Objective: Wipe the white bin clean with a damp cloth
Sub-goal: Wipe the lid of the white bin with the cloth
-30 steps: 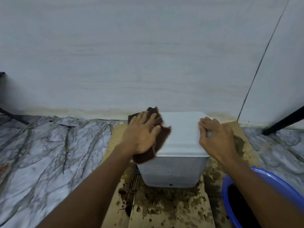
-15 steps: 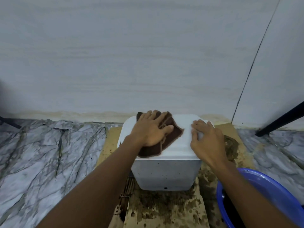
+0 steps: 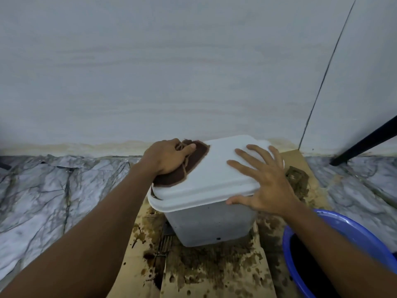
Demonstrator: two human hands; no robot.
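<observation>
The white bin (image 3: 211, 222) stands with its lid on, on stained cardboard close to the wall. A dark brown cloth (image 3: 189, 168) lies on the lid's left part and hangs a little over its left edge. My left hand (image 3: 169, 155) presses on the cloth near the lid's far left corner, fingers curled into its folds. On the lid's right side my right hand (image 3: 264, 179) lies flat with fingers spread, the thumb hooked over the front rim.
A blue basin (image 3: 335, 233) with dark water sits at the lower right, partly hidden by my right arm. Wet, mud-spotted cardboard (image 3: 204, 272) covers the floor under the bin. A brown clump (image 3: 297, 177) lies right of the bin. A black leg (image 3: 365, 143) slants at the far right.
My left hand has dragged the cloth from the lid's middle to its far left corner. My right hand has spread its fingers and slid forward over the lid's right front edge.
</observation>
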